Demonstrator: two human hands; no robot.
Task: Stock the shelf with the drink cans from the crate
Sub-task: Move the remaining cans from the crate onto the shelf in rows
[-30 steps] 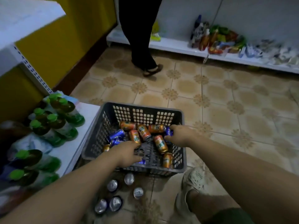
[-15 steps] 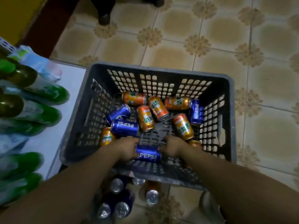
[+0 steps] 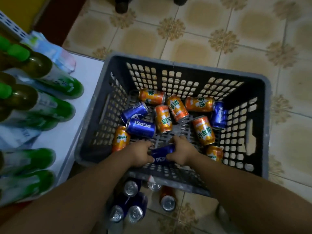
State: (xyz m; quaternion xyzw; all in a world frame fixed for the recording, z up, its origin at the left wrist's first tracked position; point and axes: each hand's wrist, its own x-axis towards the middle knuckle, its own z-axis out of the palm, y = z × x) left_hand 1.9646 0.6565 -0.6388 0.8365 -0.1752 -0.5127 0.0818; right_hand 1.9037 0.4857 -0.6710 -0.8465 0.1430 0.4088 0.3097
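Note:
A dark grey slatted crate [image 3: 263, 125] stands on the tiled floor and holds several orange Mirinda cans [image 3: 203, 130] and blue Pepsi cans [image 3: 141, 128] lying on their sides. Both my hands are inside it at the near wall. My left hand [image 3: 140, 155] and my right hand [image 3: 181, 152] grip the two ends of one blue Pepsi can [image 3: 162, 155] between them. The white shelf [image 3: 79, 105] lies just left of the crate.
Green-capped bottles [image 3: 42, 105] lie in rows on the white shelf at left. Several upright cans [image 3: 131, 189] stand on the floor below the crate's near edge. Another person's feet [image 3: 121, 5] show at the top edge. Patterned floor tiles stretch to the right.
The view has tilted down and come closer to the crate. My hands came together on one blue Pepsi can at the near wall and tilted it slightly.

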